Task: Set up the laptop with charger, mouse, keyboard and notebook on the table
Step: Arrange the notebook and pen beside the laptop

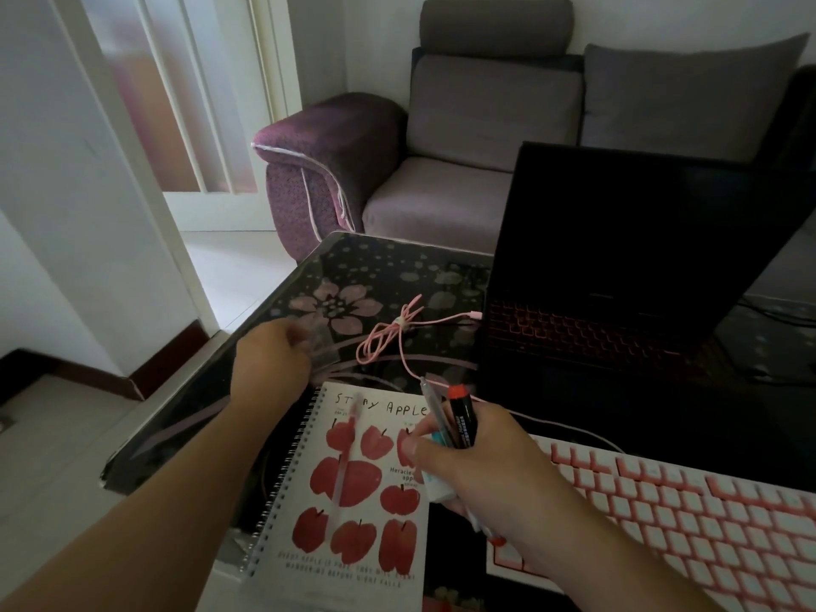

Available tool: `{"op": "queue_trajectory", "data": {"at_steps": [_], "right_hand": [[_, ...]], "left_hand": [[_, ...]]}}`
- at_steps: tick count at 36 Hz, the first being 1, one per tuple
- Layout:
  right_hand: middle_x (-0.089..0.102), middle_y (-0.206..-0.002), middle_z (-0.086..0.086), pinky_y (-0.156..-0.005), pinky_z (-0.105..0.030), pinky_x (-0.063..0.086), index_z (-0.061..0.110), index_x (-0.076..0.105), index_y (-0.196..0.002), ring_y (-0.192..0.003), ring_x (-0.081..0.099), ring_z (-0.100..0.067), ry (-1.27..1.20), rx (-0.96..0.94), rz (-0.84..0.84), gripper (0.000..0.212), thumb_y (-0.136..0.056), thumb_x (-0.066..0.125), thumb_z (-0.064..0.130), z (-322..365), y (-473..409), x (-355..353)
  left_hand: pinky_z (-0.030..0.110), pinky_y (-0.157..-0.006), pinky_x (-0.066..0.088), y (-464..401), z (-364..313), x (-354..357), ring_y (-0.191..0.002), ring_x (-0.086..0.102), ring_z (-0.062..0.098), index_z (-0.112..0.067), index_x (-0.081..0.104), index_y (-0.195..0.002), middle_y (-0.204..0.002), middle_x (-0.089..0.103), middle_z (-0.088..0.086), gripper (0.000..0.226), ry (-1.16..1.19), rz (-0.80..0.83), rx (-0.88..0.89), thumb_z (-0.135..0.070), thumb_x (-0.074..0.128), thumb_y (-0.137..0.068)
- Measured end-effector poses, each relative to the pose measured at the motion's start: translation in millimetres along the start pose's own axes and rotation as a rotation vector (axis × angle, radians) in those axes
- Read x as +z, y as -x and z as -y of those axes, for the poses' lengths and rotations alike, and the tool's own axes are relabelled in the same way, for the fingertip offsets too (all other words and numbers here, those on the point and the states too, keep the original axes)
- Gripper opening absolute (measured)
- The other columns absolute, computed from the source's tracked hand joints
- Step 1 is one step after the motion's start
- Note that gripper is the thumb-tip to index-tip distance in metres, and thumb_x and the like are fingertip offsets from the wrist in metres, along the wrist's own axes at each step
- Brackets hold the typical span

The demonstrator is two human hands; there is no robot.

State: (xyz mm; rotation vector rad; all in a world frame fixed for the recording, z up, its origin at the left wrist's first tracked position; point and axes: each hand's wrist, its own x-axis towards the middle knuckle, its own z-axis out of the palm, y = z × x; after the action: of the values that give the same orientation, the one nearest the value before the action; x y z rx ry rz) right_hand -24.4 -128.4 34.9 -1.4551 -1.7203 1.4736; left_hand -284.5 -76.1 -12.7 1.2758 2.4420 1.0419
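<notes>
**Pink and black things on one table**

Pink shows up a lot. One dark table (388, 258) with pale flowers on it holds one open black laptop (640, 258) at the far right. Its keys glow red. One pink and white keyboard (684, 514) lies in front of the laptop, near the right edge. One pink cable (388, 342) sits in a loose bundle just left of the laptop.

One notebook (349, 492) with a wire spine lies at the near side of the table, left of the keyboard. Its cover has nine red apples. One pink pen (346, 461) lies on the cover.

Two hands are here. The left hand (271, 357) is out over the table, past the notebook, and pinches a small clear thing (320, 344) that is too blurry to name. The right hand (481, 466) is curled tight round a bunch of pens (450, 417) and holds them above the notebook's right edge. I can count three: one clear, one black with a red cap, and one white and teal.

One purple and grey sofa (463, 148) stands behind the table.
</notes>
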Motion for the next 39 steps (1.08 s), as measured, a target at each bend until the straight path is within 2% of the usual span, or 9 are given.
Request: {"op": "queue_trajectory", "data": {"at_steps": [6,9,15,18,23,27,33,37,39], "right_hand": [[0.077,-0.084,0.006,-0.054,-0.014,0.052,0.029,0.072,-0.091,-0.073,0.074,-0.005,0.002,-0.001,0.001,0.013,-0.088,0.081,0.039,5,3,2],[0.077,-0.085,0.005,-0.064,-0.020,0.056,0.030,0.073,-0.089,-0.071,0.074,-0.003,0.011,0.000,0.007,0.013,-0.088,0.081,0.040,6,5,3],[0.076,-0.080,0.007,-0.056,-0.015,0.051,0.029,0.073,-0.089,-0.066,0.071,-0.002,0.009,0.006,0.006,0.013,-0.088,0.080,0.039,10,8,3],[0.075,-0.076,0.002,-0.055,-0.017,0.053,0.026,0.073,-0.086,-0.058,0.068,-0.003,-0.020,0.005,0.021,0.013,-0.088,0.081,0.037,11,10,5],[0.071,-0.066,0.009,-0.070,-0.032,0.061,0.027,0.073,-0.082,-0.061,0.070,-0.004,-0.039,0.024,0.062,0.014,-0.092,0.077,0.035,12,10,14],[0.071,-0.060,0.009,-0.069,-0.034,0.058,0.023,0.074,-0.091,-0.056,0.070,-0.004,-0.083,0.056,0.098,0.008,-0.097,0.071,0.026,10,9,20],[0.081,-0.085,0.001,-0.085,-0.042,0.065,0.026,0.075,-0.097,-0.079,0.079,-0.015,-0.148,0.129,0.054,0.010,-0.096,0.072,0.016,8,11,18],[0.080,-0.097,-0.013,-0.090,-0.054,0.062,0.028,0.075,-0.099,-0.094,0.077,-0.034,-0.174,0.090,0.000,0.011,-0.097,0.071,0.018,8,11,12],[0.080,-0.093,-0.012,-0.087,-0.050,0.062,0.027,0.073,-0.101,-0.092,0.076,-0.037,-0.182,0.070,-0.029,0.009,-0.098,0.069,0.020,9,10,11]], "left_hand": [[0.035,-0.098,0.052,2,10,-17,-0.098,0.066,0.015,-0.011,0.074,-0.121,-0.118,0.076,0.008,0.025,0.007,-0.028,-0.012,-0.015,0.071,-0.096],[0.038,-0.101,0.052,9,10,-17,-0.096,0.062,0.012,-0.013,0.074,-0.123,-0.120,0.075,0.007,0.028,0.029,0.010,-0.042,-0.015,0.073,-0.096],[0.022,-0.058,0.048,10,9,-32,-0.076,0.064,0.010,-0.017,0.060,-0.133,-0.104,0.066,0.000,0.034,0.163,-0.058,-0.102,-0.015,0.065,-0.099],[0.040,-0.072,0.064,11,17,-45,-0.084,0.070,0.021,-0.015,0.064,-0.123,-0.104,0.071,0.005,0.032,0.164,-0.016,-0.213,-0.019,0.068,-0.092],[0.033,-0.059,0.057,33,30,-54,-0.075,0.070,0.024,-0.012,0.071,-0.085,-0.082,0.072,0.009,0.012,-0.007,0.091,-0.221,-0.021,0.073,-0.092],[0.041,-0.078,0.062,44,43,-59,-0.079,0.069,0.021,-0.018,0.068,-0.087,-0.083,0.071,0.005,0.018,-0.210,0.171,-0.206,-0.030,0.065,-0.099],[0.040,-0.079,0.061,55,38,-67,-0.085,0.064,0.019,-0.028,0.056,-0.106,-0.107,0.062,0.003,0.022,-0.357,0.190,-0.163,-0.037,0.071,-0.092],[0.026,-0.063,0.055,72,3,-63,-0.078,0.066,0.013,-0.020,0.066,-0.110,-0.098,0.067,-0.001,0.011,-0.193,0.161,-0.065,-0.024,0.064,-0.099],[0.024,-0.060,0.053,88,-26,-63,-0.076,0.070,0.012,-0.022,0.070,-0.106,-0.091,0.072,-0.002,0.011,0.004,0.304,-0.037,-0.028,0.060,-0.103]]}}
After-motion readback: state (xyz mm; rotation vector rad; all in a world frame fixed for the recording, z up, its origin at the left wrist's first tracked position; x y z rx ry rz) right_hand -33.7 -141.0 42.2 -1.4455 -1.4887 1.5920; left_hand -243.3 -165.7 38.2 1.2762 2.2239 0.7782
